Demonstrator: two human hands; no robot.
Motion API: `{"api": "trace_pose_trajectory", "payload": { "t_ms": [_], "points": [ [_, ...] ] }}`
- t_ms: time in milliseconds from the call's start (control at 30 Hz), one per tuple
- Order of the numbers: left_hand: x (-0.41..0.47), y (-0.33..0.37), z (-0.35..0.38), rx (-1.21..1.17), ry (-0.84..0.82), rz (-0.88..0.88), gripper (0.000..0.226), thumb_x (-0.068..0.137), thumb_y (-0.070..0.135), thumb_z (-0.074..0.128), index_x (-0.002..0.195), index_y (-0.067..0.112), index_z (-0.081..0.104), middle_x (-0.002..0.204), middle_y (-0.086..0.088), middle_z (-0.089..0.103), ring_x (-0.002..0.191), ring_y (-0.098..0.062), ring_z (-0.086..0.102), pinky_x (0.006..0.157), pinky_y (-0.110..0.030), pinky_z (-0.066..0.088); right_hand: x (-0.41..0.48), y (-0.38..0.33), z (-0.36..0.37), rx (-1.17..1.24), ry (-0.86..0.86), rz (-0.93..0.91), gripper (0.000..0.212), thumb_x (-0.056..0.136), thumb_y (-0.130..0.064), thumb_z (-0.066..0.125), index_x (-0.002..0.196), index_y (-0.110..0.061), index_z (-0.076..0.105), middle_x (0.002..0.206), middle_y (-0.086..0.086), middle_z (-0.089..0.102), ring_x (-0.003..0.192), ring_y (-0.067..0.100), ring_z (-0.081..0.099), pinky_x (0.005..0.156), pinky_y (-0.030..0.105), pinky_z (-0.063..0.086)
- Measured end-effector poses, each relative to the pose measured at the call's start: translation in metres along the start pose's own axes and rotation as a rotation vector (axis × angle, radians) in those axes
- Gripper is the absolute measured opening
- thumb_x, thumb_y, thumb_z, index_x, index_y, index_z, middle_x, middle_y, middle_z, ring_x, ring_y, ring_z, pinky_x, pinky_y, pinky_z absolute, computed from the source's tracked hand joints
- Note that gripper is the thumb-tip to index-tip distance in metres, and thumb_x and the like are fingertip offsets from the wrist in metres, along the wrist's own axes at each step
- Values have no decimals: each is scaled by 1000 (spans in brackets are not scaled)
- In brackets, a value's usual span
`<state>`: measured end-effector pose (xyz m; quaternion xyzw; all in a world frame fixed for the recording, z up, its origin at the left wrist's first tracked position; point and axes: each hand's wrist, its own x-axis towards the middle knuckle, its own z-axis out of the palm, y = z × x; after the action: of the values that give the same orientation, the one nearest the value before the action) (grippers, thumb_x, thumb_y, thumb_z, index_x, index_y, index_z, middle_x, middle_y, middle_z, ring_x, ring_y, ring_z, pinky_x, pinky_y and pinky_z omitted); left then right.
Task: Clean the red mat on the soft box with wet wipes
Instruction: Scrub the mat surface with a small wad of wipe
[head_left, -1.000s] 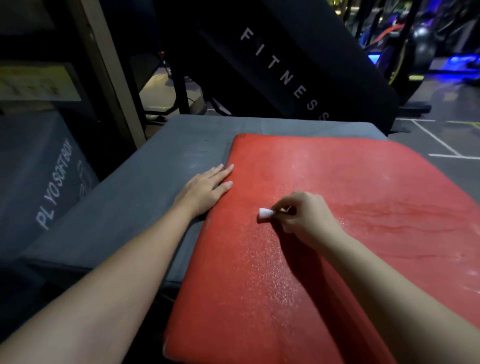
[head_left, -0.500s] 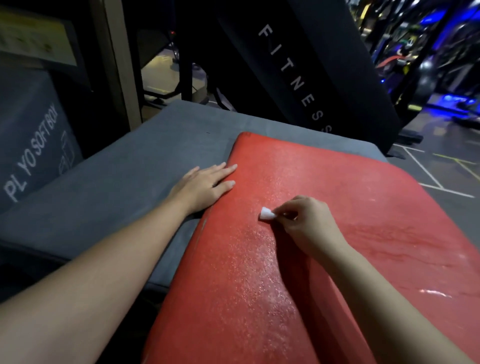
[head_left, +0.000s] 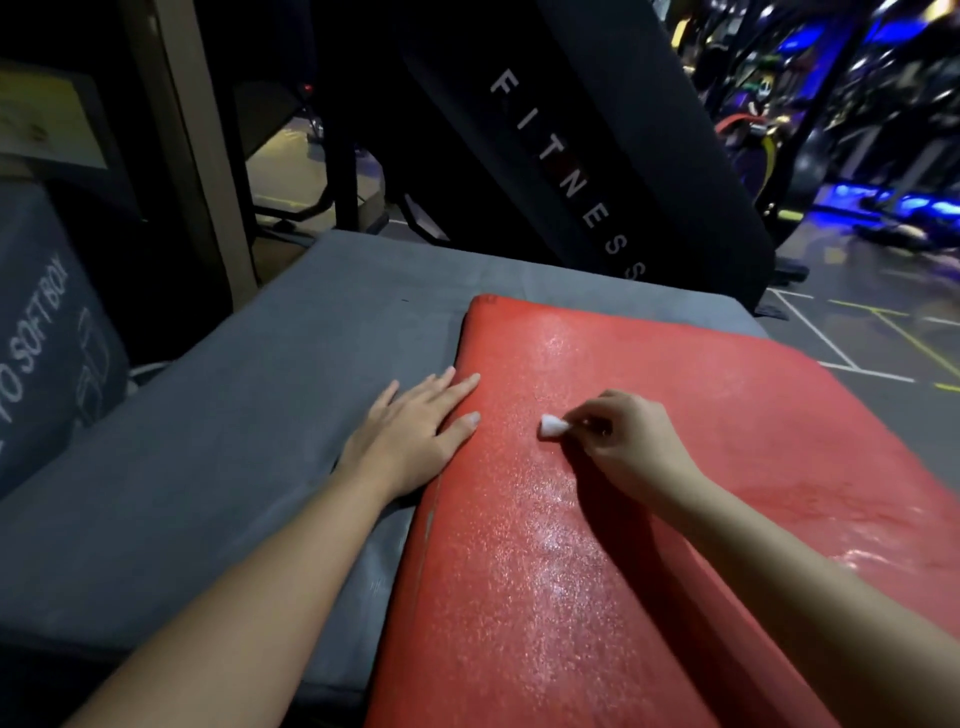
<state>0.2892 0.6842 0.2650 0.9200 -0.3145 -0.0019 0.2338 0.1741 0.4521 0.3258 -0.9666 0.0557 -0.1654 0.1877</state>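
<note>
The red mat (head_left: 545, 597) lies flat on the grey soft box (head_left: 234, 441) and covers the right part of its top, filling the view from the centre out to 3 and 6 o'clock. The left hand (head_left: 415, 426) rests flat with straight fingers at the mat's left edge, fingertips on the red and palm on the grey, holding nothing; it appears to steady the mat. At 3 o'clock from it, the right hand (head_left: 628, 441) pinches a small wadded wet wipe (head_left: 553, 427) in curled fingers and presses it onto the mat near the middle.

A wet, speckled sheen runs through the wipe's spot from 12 to 6 o'clock, and glossy streaks show towards 4 o'clock. Judging by that, much of the surface has been gone over and the wiping is well along. The strip beside the left hand looks duller and probably remains to be done. The near edge at 6 o'clock is out of view, so cannot be judged.
</note>
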Motion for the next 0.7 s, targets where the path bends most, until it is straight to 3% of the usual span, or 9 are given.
{"api": "trace_pose_trajectory", "payload": {
  "t_ms": [133,300,400,467,567,700],
  "points": [
    [0,2,0,-14,2,-4,68,91,71,18,157,53,20,168,17,15,154,-1,12,127,-40,0,6,8,4,53,15,-50,8,82,-15,76,89,-18,78,82,-1,67,74,14,61,64,7,36],
    [2,1,-1,0,12,-14,77,82,79,8,155,56,18,167,19,17,153,1,14,127,-37,1,78,22,21,-8,26,-28,14,85,-6,69,95,-12,78,93,10,68,87,28,64,75,28,42],
    [5,0,-3,17,11,-2,78,82,79,8,156,55,18,167,18,18,153,0,15,127,-37,3,99,28,21,-14,36,68,15,86,-11,69,97,-15,78,94,11,66,89,28,61,70,26,34],
    [4,0,-2,21,12,-6,78,83,79,8,156,54,18,167,18,19,153,0,16,127,-37,4,93,25,22,-7,28,39,12,86,-14,71,95,-15,78,93,9,62,87,23,57,73,25,30],
    [4,-1,0,19,24,-13,77,84,78,9,157,54,18,167,18,20,153,1,16,128,-38,5,73,25,14,35,-37,-53,11,85,-16,73,95,-17,78,92,3,61,80,15,54,73,24,36],
    [5,-1,2,24,34,-15,75,85,78,10,156,55,18,166,17,23,152,1,17,128,-39,6,98,29,11,11,-81,-8,10,86,-16,73,94,-18,79,90,4,66,77,20,62,65,25,39]
  ]
}}
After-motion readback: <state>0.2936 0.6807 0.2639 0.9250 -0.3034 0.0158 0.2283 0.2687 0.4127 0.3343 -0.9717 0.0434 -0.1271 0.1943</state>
